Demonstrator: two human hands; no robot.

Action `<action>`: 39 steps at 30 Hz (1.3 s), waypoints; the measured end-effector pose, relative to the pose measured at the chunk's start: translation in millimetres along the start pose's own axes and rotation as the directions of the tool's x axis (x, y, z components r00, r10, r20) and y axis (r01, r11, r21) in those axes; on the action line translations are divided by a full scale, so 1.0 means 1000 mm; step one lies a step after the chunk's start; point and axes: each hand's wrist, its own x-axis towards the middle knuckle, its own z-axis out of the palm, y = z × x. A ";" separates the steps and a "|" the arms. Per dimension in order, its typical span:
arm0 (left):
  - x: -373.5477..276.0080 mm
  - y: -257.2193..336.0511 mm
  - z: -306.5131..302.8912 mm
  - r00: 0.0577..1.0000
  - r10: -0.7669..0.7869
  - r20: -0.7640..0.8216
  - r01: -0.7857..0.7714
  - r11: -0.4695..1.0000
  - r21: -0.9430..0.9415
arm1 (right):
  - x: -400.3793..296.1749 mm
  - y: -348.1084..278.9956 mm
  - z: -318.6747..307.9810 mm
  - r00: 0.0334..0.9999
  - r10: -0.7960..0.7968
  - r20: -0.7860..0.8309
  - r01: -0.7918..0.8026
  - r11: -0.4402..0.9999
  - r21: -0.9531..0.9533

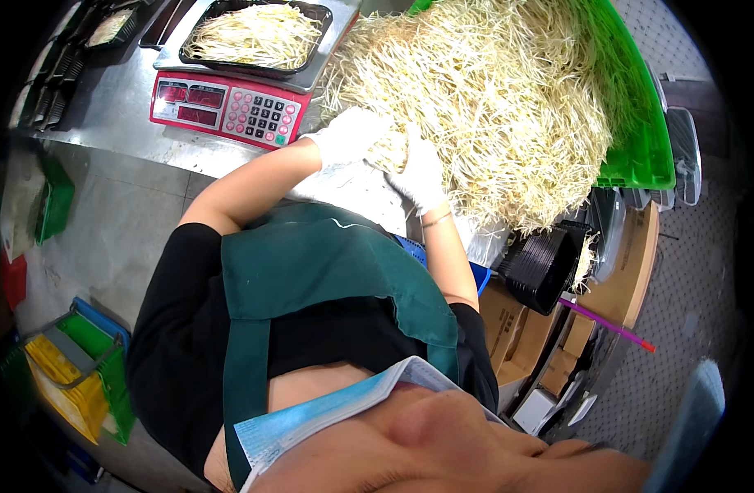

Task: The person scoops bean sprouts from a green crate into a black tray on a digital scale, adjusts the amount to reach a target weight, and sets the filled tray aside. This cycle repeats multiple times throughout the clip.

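My left hand [355, 137], in a white glove, is at the near edge of a large heap of bean sprouts [475, 111]. My right hand [421, 169], gloved the same way, faces it from the right. Between the two hands a small bunch of bean sprouts [389, 150] is gripped, partly hidden by the fingers. Left of the heap, a red digital scale [229, 111] with a lit display stands on the metal table [106, 105]. A black plastic tray [186, 58] filled with sprouts rests on its metal plate.
A green plastic crate [639, 163] lies behind and right of the heap. Nested black trays [534, 268] stand by the right table edge, near cardboard boxes [503, 336]. More black trays [50, 86] line the far left. Coloured crates [75, 376] stand on the floor at lower left.
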 end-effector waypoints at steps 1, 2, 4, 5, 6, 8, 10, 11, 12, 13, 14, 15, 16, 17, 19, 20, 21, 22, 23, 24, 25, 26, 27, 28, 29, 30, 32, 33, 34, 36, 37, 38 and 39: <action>0.006 -0.004 0.008 0.987 0.081 -0.141 -0.077 0.996 0.038 | 0.006 0.001 -0.010 0.996 0.081 0.041 -0.081 0.997 0.001; 0.010 -0.008 0.020 0.947 0.165 -0.275 -0.147 0.985 0.086 | 0.006 0.022 0.003 0.997 -0.021 -0.073 0.020 1.000 -0.010; 0.005 -0.003 0.014 0.919 0.149 -0.364 -0.169 0.985 -0.022 | 0.001 0.021 -0.002 0.981 -0.082 -0.177 0.096 0.993 0.067; 0.000 0.000 0.013 0.947 0.066 -0.314 -0.128 0.975 -0.179 | -0.003 0.020 -0.005 0.967 -0.110 -0.230 0.137 0.985 0.103; -0.007 0.006 0.002 0.969 -0.010 -0.248 -0.075 0.942 -0.328 | -0.006 0.015 -0.013 0.963 -0.157 -0.221 0.170 0.985 0.040; -0.012 0.015 -0.013 0.981 -0.038 -0.189 0.004 0.985 -0.175 | -0.008 0.015 -0.017 0.966 -0.192 -0.174 0.183 0.981 -0.065; -0.012 0.014 -0.012 0.982 -0.025 -0.189 0.008 0.996 -0.092 | -0.006 0.013 -0.023 0.987 -0.153 -0.057 0.140 0.974 -0.181; -0.011 0.008 0.001 0.977 0.007 -0.212 -0.026 0.996 -0.088 | -0.005 0.011 -0.027 0.996 -0.085 0.030 0.090 0.965 -0.245; -0.011 0.003 0.008 0.972 0.041 -0.233 -0.062 0.995 -0.083 | -0.004 0.012 -0.029 0.994 -0.008 0.112 0.042 0.949 -0.312; -0.016 0.006 0.002 0.984 0.009 -0.180 -0.028 0.994 -0.105 | -0.008 0.021 -0.031 0.995 -0.070 0.066 0.087 0.946 -0.312; -0.022 0.008 -0.005 0.992 -0.022 -0.125 0.006 0.992 -0.126 | -0.015 0.036 -0.034 0.991 -0.131 0.020 0.131 0.940 -0.315; -0.028 0.008 -0.010 0.996 -0.054 -0.072 0.043 0.989 -0.144 | -0.022 0.046 -0.040 0.981 -0.195 -0.026 0.176 0.931 -0.321; -0.038 -0.006 -0.003 0.984 0.068 -0.167 -0.083 0.993 -0.088 | -0.024 0.046 -0.053 0.986 -0.146 -0.081 0.124 0.966 -0.227; -0.043 -0.015 0.005 0.977 0.120 -0.178 -0.127 0.991 -0.029 | -0.022 0.044 -0.062 0.987 -0.121 -0.104 0.110 0.988 -0.104; -0.059 -0.004 -0.003 0.955 0.242 -0.172 -0.231 0.970 0.078 | -0.026 0.037 -0.073 0.990 -0.035 -0.134 0.055 0.987 0.151; -0.058 0.011 -0.011 0.969 0.237 -0.070 -0.236 0.972 0.013 | -0.025 0.024 -0.071 0.983 0.047 -0.180 -0.016 0.985 0.169; -0.052 0.019 -0.006 0.954 0.271 -0.127 -0.260 0.961 0.098 | -0.024 0.009 -0.063 0.993 0.061 -0.105 -0.013 0.912 0.410; -0.041 0.023 0.005 0.931 0.316 -0.181 -0.283 0.941 0.188 | -0.018 -0.006 -0.054 0.998 0.058 -0.036 -0.023 0.783 0.622; -0.032 0.025 0.014 0.898 0.377 -0.226 -0.311 0.908 0.281 | -0.012 0.020 -0.030 0.997 0.033 0.068 -0.072 0.678 0.732; -0.024 0.020 0.020 0.901 0.365 -0.236 -0.291 0.909 0.298 | -0.004 0.047 -0.005 0.985 0.001 0.174 -0.145 0.560 0.816; -0.030 0.013 0.017 0.895 0.355 -0.270 -0.274 0.915 0.295 | -0.005 0.047 -0.009 0.990 0.018 0.143 -0.118 0.673 0.731; -0.041 0.003 0.012 0.887 0.346 -0.304 -0.259 0.921 0.293 | -0.008 0.047 -0.011 0.994 0.030 0.109 -0.092 0.772 0.629; -0.050 -0.002 0.003 0.878 0.338 -0.338 -0.244 0.926 0.289 | -0.010 0.047 -0.015 0.997 0.038 0.071 -0.069 0.855 0.513; -0.058 0.002 -0.014 0.961 0.210 -0.178 -0.183 0.970 0.157 | -0.010 0.048 -0.020 0.991 0.057 0.123 -0.123 0.756 0.643; -0.059 -0.001 -0.010 0.973 0.166 -0.158 -0.144 0.980 0.141 | -0.009 0.045 -0.019 0.986 0.088 0.139 -0.163 0.614 0.772; -0.059 -0.006 -0.005 0.983 0.120 -0.139 -0.103 0.987 0.126 | -0.006 0.030 -0.023 0.984 0.113 0.136 -0.175 0.735 0.655; -0.054 -0.013 0.012 0.944 0.183 -0.276 -0.150 0.979 0.137 | -0.007 -0.011 -0.025 0.996 0.072 0.061 -0.092 0.894 0.439; -0.048 -0.010 0.009 0.965 0.156 -0.211 -0.135 0.985 0.110 | -0.012 -0.030 -0.018 1.000 0.009 -0.001 -0.008 0.937 0.349; -0.039 -0.002 0.003 0.982 0.129 -0.140 -0.118 0.989 0.086 | -0.021 -0.018 0.022 0.983 -0.022 -0.181 0.033 0.998 0.054; -0.036 -0.001 0.006 0.961 0.168 -0.219 -0.144 0.982 0.122 | -0.026 -0.038 0.036 0.978 0.022 -0.210 -0.040 0.996 -0.084; -0.036 -0.004 0.008 0.958 0.172 -0.230 -0.149 0.983 0.110 | -0.026 -0.047 0.036 0.973 0.041 -0.227 -0.077 0.985 -0.153; -0.033 -0.006 0.010 0.955 0.175 -0.239 -0.156 0.983 0.099 | -0.021 -0.051 0.029 0.965 0.116 -0.235 -0.151 0.979 -0.137; -0.030 -0.003 0.007 0.950 0.193 -0.245 -0.176 0.980 0.089 | -0.014 -0.044 0.025 0.974 0.184 -0.136 -0.200 0.973 -0.118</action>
